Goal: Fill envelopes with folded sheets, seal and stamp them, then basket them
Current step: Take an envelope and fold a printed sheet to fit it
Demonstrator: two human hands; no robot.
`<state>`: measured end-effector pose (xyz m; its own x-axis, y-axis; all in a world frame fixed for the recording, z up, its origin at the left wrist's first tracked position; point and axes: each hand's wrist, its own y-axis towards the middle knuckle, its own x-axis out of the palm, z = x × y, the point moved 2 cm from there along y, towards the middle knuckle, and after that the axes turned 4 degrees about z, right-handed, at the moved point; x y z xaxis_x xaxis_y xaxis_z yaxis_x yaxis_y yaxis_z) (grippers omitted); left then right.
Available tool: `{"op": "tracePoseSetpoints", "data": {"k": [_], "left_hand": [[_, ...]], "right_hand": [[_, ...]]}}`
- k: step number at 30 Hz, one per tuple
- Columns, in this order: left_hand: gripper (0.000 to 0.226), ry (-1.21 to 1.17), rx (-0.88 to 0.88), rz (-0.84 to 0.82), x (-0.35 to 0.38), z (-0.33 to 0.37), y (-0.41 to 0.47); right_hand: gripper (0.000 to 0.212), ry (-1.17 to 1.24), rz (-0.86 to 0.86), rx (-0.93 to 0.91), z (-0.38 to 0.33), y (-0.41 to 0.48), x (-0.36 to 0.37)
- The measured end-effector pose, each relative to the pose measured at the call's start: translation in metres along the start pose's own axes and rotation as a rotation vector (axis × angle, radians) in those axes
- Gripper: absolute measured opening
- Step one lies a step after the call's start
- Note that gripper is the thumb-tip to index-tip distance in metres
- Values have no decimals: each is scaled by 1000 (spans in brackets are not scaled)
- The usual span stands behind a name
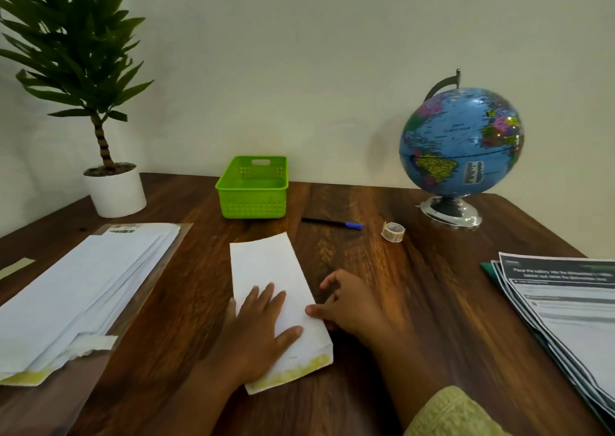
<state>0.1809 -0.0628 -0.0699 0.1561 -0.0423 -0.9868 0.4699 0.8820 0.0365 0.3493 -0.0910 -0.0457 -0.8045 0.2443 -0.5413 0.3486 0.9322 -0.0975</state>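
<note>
— What takes up the most room?

— The wooden table [416, 302]. At its far left corner stands a plant [76, 53] in a white pot, and at the far right a globe [462, 143] on a metal stand.

— And the paper?

— A stack [83, 286] of white envelopes lies on the left on a clear plastic sleeve. Printed sheets [565, 309] are fanned out at the right edge.

— Where is the envelope being worked on?

— One envelope [266, 262] lies flat in the middle near the front edge. Its yellow-green gummed end points toward the person. The green basket [252, 199] sits beyond it near the wall, well apart, with nothing showing above its rim.

— The hands?

— The left hand [256, 329] lies palm down on the envelope's near half, fingers straight and spread, pressing it to the table. The right hand [349, 306] rests on the table just beside the envelope's right edge. Its fingers are loosely curled, its thumb tip touches that edge, and no grip shows. It is a bit blurred.

— Anything small?

— A pen [332, 223] with a blue cap lies right of the basket. A tape roll [393, 232] sits between the pen and the globe.
</note>
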Motion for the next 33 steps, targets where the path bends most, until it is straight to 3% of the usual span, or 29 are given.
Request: {"op": "tracePoseSetpoints", "data": {"k": [5,9,12,14,20,27,33], "left_hand": [[68,58,51,51,8,-3,0],[51,-48,230,48,8,2,1],[48,-151,322,84,7,8,0],[47,-178,342,101,6,8,-2],[60,-199,360,97,4,6,-7],[71,-188,347,82,3,7,-8],[73,-190,354,69,5,7,-5]], "right_hand": [[14,-234,308,-105,8,-10,-42],[4,-445,628,-11,38,-31,-120],[19,-624,899,156,63,-50,-164],[25,-680,914,312,82,-64,-183],[24,-763,726,484,118,-80,-193],[22,-870,728,447,111,-76,-190],[21,-913,853,407,104,-75,-189]]}}
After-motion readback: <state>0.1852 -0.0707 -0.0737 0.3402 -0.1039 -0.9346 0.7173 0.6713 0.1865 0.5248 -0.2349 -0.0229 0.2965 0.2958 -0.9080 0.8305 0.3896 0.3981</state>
